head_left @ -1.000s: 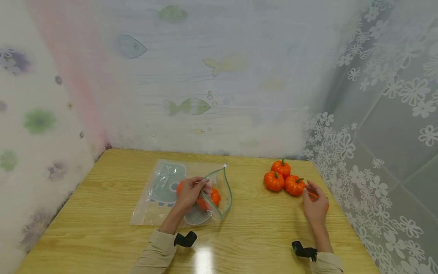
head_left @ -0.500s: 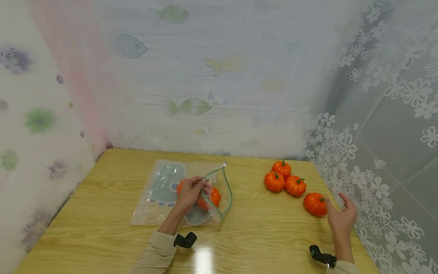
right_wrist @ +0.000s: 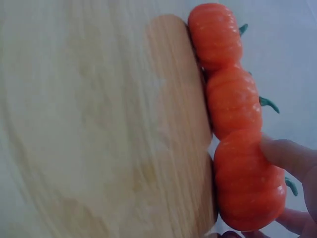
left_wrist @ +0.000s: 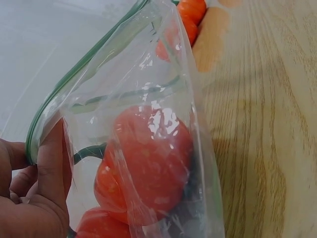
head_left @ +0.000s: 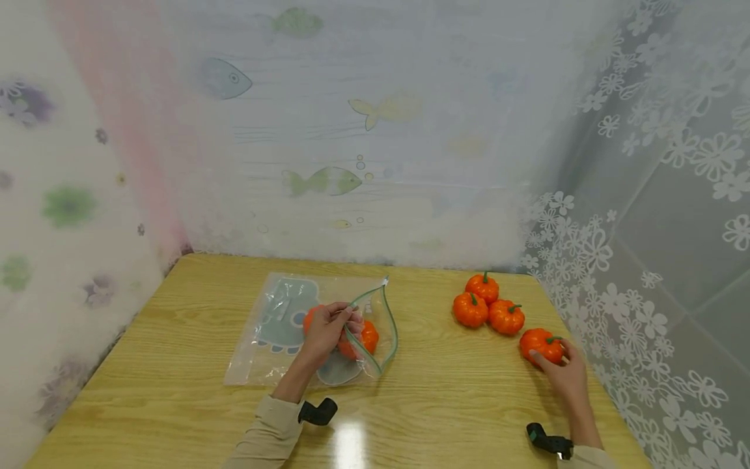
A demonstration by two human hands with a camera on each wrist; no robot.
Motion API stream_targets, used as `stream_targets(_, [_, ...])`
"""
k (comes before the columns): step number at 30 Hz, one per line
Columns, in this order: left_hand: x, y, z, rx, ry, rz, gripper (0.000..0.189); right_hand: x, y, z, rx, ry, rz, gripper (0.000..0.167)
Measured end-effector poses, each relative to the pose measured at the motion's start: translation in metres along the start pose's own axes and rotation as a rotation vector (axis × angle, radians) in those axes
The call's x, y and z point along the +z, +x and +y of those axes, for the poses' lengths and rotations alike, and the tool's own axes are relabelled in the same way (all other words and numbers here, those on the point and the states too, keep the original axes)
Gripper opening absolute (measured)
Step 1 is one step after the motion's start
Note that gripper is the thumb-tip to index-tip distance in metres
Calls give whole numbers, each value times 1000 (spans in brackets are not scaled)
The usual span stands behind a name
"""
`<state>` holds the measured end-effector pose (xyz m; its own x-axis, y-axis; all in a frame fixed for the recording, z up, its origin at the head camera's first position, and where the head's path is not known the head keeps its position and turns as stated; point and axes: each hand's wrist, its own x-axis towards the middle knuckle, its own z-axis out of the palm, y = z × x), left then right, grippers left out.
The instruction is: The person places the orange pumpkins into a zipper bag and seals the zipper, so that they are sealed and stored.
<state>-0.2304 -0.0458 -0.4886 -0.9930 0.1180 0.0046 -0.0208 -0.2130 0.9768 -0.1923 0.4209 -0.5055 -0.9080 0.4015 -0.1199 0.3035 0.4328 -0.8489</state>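
Observation:
My left hand [head_left: 321, 333] pinches the green-rimmed mouth of a clear zip bag [head_left: 240, 365] that lies on the table. The mouth gapes toward the right. Inside the bag are orange toy pumpkins [left_wrist: 153, 158] with green stems, partly hidden by the hand in the head view. At the table's right side my right hand [head_left: 567, 374] grips a single pumpkin [head_left: 539, 345], thumb on its near side and fingers on its right. That pumpkin seems to rest on the table. In the right wrist view the thumb [right_wrist: 287, 153] presses on its skin.
Three more pumpkins, a back one [head_left: 482, 288], a left one [head_left: 470, 311] and a right one [head_left: 506, 318], stand clustered at the back right. The wooden table [head_left: 445, 391] ends at a patterned curtain [head_left: 445, 215] behind and a flowered sheet [head_left: 621, 306] on the right.
My right hand went from over the lone pumpkin to its right with fingers spread, then back, and now has thumb and fingers around it. The left hand and bag stayed put.

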Motion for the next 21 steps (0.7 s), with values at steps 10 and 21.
stream_targets(10, [1, 1, -4, 15, -7, -2, 27, 8, -4, -2, -29, 19, 28, 94])
stream_targets(21, [2, -1, -2, -5, 11, 34, 26, 13, -6, -3, -119, 53, 200, 86])
